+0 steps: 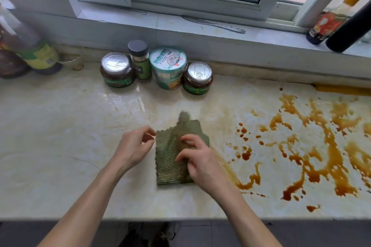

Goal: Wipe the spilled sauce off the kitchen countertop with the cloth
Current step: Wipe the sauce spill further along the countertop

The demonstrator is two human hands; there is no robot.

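A: Cloth?
B: Green ribbed cloth [170,158] lies folded on the counter [60,126], centre, a bit near. Its far right part is bunched up and blurred.

A: Right hand?
B: Right hand [197,156] is on top of the cloth's right side. Fingers curled, tips pressed into the fabric, gathering it up (looks like a loose grab, can't tell if it's a firm pinch).

A: Left hand?
B: Left hand [134,146] is just left of the cloth, at its left edge. Fingers bent and slightly apart, thumb and forefinger tips close together near the far left corner. Can't tell whether they touch the cloth.

A: Sauce?
B: Brown-orange sauce [313,146] is spread over the right half of the counter in streaks, blobs and drops. The nearest streak runs right beside the cloth's right edge, under the right wrist. Left half looks wet and shiny.

A: Back of the counter?
B: Row at the far edge, left to right: jar [117,70], spice bottle [140,59], paper cup [168,67], second jar [197,78]. Bottles [30,50] far left. On the sill [220,32], a knife [216,24] and a sauce bottle [331,20] far right.
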